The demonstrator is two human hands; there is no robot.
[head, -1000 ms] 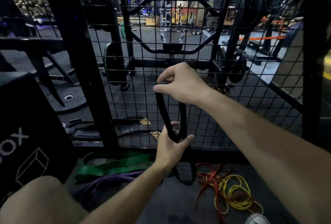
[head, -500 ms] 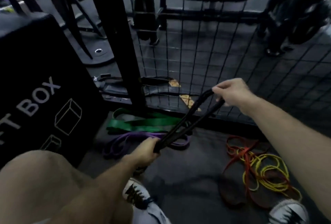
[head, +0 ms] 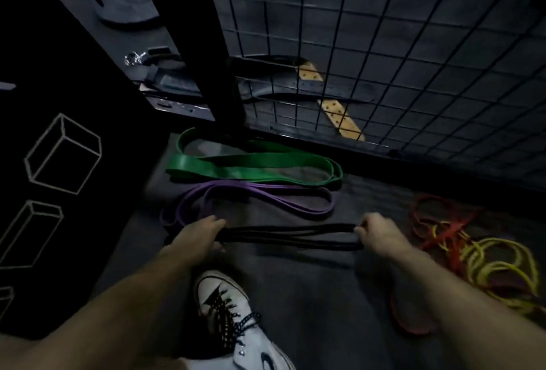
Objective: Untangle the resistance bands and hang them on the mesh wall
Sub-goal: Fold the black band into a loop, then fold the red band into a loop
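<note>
**Both hands low, gripping one black band**

Both forearms bare, reaching fwd & down from the bottom corners of the view, converging slightly toward the floor. Left hand: back of hand up, fingers curled round the left end of the black band, thumb side toward centre. Right hand: knuckles up, fingers curled round the band's right end, wrist roughly in line w/ forearm. Hands level w/ each other, well apart, band stretched roughly horizontal between them. Left foot in a white sneaker sits below & between the forearms.
</note>
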